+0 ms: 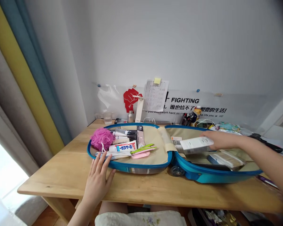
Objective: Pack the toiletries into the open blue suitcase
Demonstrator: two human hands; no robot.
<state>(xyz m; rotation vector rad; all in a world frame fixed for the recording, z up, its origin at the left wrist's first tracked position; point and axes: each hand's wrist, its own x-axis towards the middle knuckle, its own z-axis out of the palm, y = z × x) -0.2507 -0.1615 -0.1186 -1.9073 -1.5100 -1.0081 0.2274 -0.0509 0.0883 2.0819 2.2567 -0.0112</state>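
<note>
One right grip point(215, 140) clasps white box point(195, 144).

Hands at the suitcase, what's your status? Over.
Right grip holding white pack over right half of suitcase. Left grip open at its near edge. Stick pack close by, possibly in the way.

A whitish garment point(122, 219) covers the lap, its lightly creased cloth carrying a floral print point(151, 220) in muted purple and green. Beyond its hem the legs point(114, 207) are bare. Both forearms point(83, 205) are bare too, slender, ending in slim-fingered hands point(98, 174).
</note>
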